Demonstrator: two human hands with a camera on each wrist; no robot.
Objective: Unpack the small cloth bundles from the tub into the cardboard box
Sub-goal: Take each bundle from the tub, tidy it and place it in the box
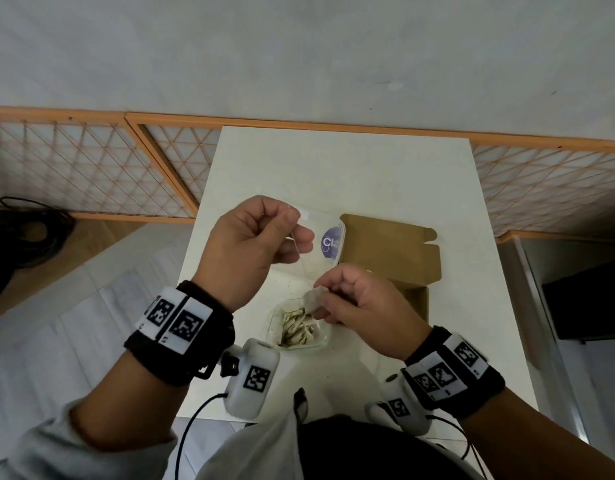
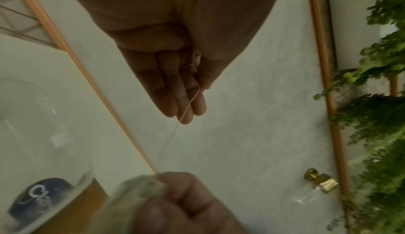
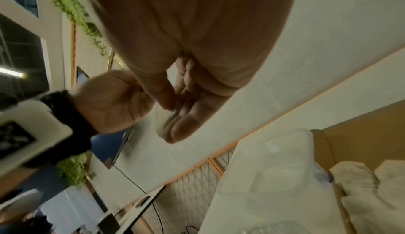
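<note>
A clear plastic tub (image 1: 321, 341) near the table's front holds several small pale cloth bundles (image 1: 297, 329). Just above it, my right hand (image 1: 320, 296) pinches one cloth bundle (image 1: 312, 301) between thumb and fingers; the right wrist view shows this bundle (image 3: 163, 123) in the fingertips. A thin string (image 1: 295, 239) runs up from it to my raised left hand (image 1: 292, 218), which pinches it; in the left wrist view the string (image 2: 190, 102) crosses the left fingers (image 2: 173, 99). The open cardboard box (image 1: 392, 251) lies right of the tub, with pale bundles (image 3: 361, 185) inside.
The tub's clear lid (image 1: 321, 226) with a purple label lies on the white table (image 1: 351, 174) between my left hand and the box. An orange lattice fence (image 1: 91, 168) runs behind the table. Black cables (image 1: 25, 230) lie on the floor at left.
</note>
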